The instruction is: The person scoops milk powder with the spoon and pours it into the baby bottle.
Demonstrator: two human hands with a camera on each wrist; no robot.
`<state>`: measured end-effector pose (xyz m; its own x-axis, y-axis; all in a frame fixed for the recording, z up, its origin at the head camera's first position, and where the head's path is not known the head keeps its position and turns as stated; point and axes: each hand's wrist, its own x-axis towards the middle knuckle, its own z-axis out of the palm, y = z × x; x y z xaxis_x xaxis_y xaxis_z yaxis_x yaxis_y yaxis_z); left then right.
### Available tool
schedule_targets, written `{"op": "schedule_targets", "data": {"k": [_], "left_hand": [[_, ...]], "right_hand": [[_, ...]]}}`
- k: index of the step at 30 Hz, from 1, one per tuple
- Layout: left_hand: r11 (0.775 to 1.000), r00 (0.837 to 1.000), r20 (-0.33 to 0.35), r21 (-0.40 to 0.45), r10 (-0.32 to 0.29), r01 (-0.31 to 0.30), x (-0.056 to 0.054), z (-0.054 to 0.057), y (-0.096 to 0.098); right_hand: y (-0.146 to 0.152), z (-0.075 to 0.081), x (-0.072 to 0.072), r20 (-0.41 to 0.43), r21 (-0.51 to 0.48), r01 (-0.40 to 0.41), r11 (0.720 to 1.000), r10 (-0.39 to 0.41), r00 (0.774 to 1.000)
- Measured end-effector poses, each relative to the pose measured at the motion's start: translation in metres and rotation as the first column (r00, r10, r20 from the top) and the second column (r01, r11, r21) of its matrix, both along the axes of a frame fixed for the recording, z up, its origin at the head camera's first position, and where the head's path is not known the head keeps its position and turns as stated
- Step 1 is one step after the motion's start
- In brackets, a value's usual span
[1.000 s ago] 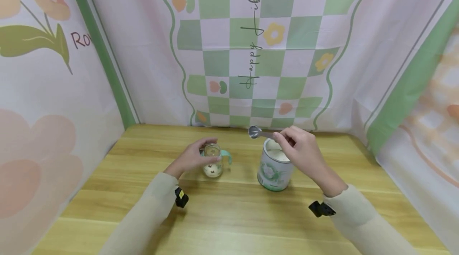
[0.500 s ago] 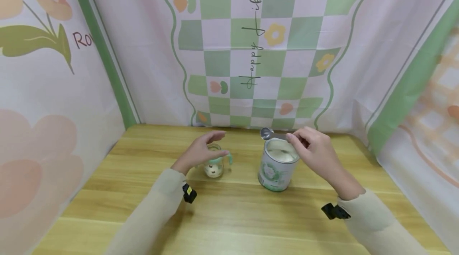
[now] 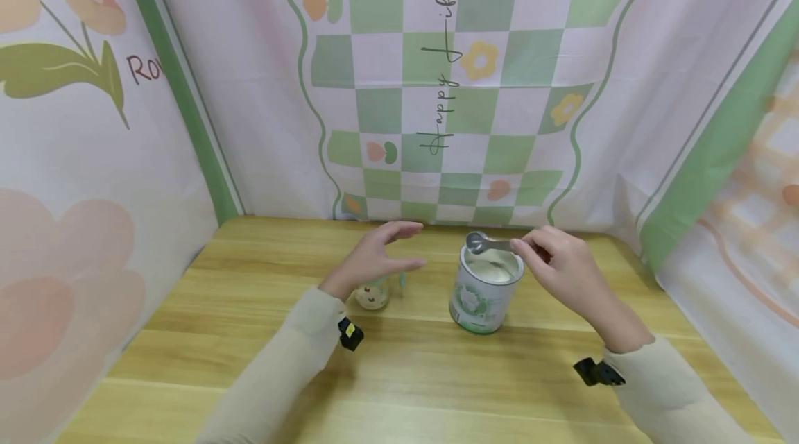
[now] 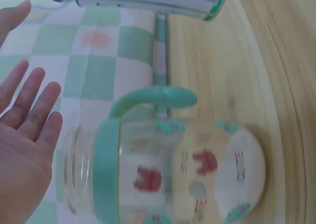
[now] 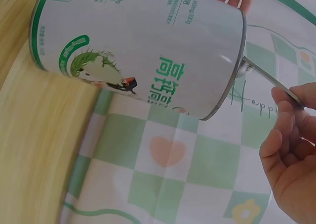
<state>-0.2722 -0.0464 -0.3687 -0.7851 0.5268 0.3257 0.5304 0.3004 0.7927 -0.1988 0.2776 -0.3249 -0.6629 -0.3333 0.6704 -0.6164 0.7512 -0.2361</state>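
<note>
Between thumb and fingers, my right hand (image 3: 564, 270) pinches the handle of a metal measuring spoon (image 3: 478, 243). Its bowl is over the mouth of a white and green milk powder can (image 3: 477, 302), which stands upright with pale powder (image 3: 490, 270) inside. My left hand (image 3: 367, 262) hangs above a clear baby bottle (image 3: 372, 297), thumb and fingers spread, holding nothing. In the left wrist view the lidless bottle (image 4: 148, 177) has a mint collar and handle (image 4: 153, 98), with pale contents at the bottom. That hand partly hides the bottle in the head view.
Both vessels stand on a wooden table (image 3: 399, 381), the can to the right of the bottle. A checked green and white curtain (image 3: 431, 104) hangs behind the table's far edge, with more printed cloth at both sides.
My left hand has left the bottle's side and moved right, its fingers spreading. The right hand has carried the spoon rightward and lowered it a little over the can.
</note>
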Motion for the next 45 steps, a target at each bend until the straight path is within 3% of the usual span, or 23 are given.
{"op": "schedule_targets", "data": {"k": [9,16,20,29,37,45], "left_hand": [[0.998,0.997,0.050,-0.016,-0.054,0.055,0.007,-0.005,0.031],[0.996,0.982,0.170,-0.024,-0.076,0.082,0.018,-0.017,0.059],[0.997,0.976,0.203,-0.021,-0.074,0.080,0.021,-0.022,0.071],[0.993,0.973,0.199,0.037,-0.115,0.110,0.015,-0.029,0.091],[0.975,0.966,0.166,0.134,-0.200,0.179,0.009,-0.035,0.101],[0.970,0.950,0.239,0.184,-0.200,0.157,0.010,-0.037,0.107]], "right_hand": [[0.006,-0.003,0.000,-0.028,0.015,-0.003,1.000,0.003,1.000],[0.009,-0.007,-0.003,-0.045,0.033,-0.002,0.999,0.003,0.999],[0.010,-0.011,-0.005,-0.065,0.052,-0.002,0.999,0.005,0.998],[0.011,-0.014,-0.009,-0.100,0.128,0.002,0.992,0.011,0.995],[0.012,-0.013,-0.014,-0.163,0.225,-0.019,0.974,0.057,0.985],[0.013,-0.015,-0.016,-0.138,0.289,-0.018,0.957,0.060,0.989]]}}
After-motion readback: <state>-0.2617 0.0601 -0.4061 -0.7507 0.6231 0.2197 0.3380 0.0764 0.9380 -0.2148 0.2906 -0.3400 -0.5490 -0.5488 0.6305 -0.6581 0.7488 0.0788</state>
